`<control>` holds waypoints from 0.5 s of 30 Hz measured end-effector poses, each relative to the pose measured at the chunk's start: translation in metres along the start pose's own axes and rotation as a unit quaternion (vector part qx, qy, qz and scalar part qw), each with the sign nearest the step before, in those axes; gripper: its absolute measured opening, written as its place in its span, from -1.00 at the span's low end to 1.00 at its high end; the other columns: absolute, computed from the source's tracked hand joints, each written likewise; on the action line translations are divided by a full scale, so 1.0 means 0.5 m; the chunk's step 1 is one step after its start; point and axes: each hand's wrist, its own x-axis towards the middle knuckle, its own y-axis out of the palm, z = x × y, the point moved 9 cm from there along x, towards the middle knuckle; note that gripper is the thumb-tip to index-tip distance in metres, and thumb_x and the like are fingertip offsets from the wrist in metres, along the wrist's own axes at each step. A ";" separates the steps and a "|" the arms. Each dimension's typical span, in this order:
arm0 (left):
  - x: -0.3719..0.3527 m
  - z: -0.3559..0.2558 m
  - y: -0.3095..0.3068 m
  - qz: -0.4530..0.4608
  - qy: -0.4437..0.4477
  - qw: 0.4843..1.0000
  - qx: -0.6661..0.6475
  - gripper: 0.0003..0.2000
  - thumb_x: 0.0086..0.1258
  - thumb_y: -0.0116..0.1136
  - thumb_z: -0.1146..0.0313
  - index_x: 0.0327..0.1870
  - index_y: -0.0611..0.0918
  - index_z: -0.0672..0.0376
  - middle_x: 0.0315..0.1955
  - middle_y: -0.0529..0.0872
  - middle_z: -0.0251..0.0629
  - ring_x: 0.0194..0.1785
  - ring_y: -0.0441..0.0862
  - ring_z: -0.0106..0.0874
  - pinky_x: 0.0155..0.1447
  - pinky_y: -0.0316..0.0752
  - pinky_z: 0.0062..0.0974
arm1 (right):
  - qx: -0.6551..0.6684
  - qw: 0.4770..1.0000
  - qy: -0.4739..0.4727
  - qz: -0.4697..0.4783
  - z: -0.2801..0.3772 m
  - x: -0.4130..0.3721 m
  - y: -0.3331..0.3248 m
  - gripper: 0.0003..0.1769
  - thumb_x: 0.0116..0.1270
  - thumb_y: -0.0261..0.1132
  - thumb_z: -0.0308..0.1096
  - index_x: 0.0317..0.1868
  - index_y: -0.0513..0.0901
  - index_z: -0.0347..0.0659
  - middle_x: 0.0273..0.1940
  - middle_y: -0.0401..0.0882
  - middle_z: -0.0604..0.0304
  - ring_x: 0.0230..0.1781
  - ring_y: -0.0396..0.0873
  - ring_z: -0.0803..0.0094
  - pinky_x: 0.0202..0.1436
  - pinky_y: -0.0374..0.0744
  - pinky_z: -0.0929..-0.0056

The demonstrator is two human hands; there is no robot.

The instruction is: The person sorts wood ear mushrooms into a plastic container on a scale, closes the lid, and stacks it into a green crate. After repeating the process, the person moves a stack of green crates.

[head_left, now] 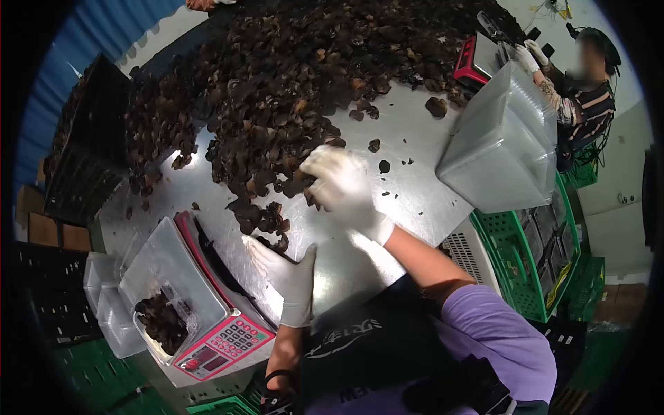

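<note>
A large pile of dark brown, wavy mushroom pieces resembling wood ear [277, 90] spreads over the metal table [408, 131]. My right hand [339, 181], in a white glove and blurred by motion, is at the near edge of the pile with its fingers curled toward the pieces. What is under those fingers is hidden. Closer to me, my gloved left hand [285, 273] is open, thumb apart from the stretched fingers, beside a small clump of pieces [263, 220]. Left of it stands a red scale [225, 346] bearing a clear plastic tub [173, 259] with some mushroom pieces inside.
Stacked clear tubs [498, 138] stand on the table's right side, by a green crate [508, 263]. Behind them is another red scale [474, 62], where a person [588, 104] in white gloves works. A black crate [90, 138] rises at the left.
</note>
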 end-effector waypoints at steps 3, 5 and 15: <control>0.000 0.007 0.008 -0.008 0.016 1.000 0.025 0.26 -0.10 0.55 0.00 0.48 -0.08 0.50 0.45 0.03 0.35 0.54 -0.05 0.16 0.57 -0.12 -0.03 | -0.109 0.986 0.116 -0.042 -0.183 0.005 -0.072 -0.44 0.28 0.26 -0.22 0.29 0.51 -0.16 0.33 0.40 -0.08 0.36 0.33 0.00 0.42 0.28 0.10; 0.001 0.001 0.004 -0.013 0.024 0.999 0.033 0.25 -0.11 0.56 0.04 0.48 -0.06 0.51 0.44 0.06 0.34 0.53 -0.02 0.15 0.57 -0.11 -0.03 | -0.157 0.972 0.174 -0.007 -0.279 -0.030 -0.054 -0.35 0.32 0.24 -0.07 0.34 0.42 -0.19 0.35 0.36 -0.08 0.41 0.27 0.00 0.49 0.20 0.07; -0.003 0.008 0.005 -0.020 0.028 0.999 0.012 0.22 -0.08 0.55 0.09 0.48 -0.07 0.50 0.45 0.04 0.32 0.54 -0.05 0.14 0.58 -0.13 -0.04 | -0.080 0.974 -0.003 0.212 -0.079 -0.307 -0.181 -0.90 0.09 0.33 -0.45 -0.33 0.62 -0.15 -0.26 0.55 0.18 -0.14 0.57 0.15 -0.07 0.57 0.22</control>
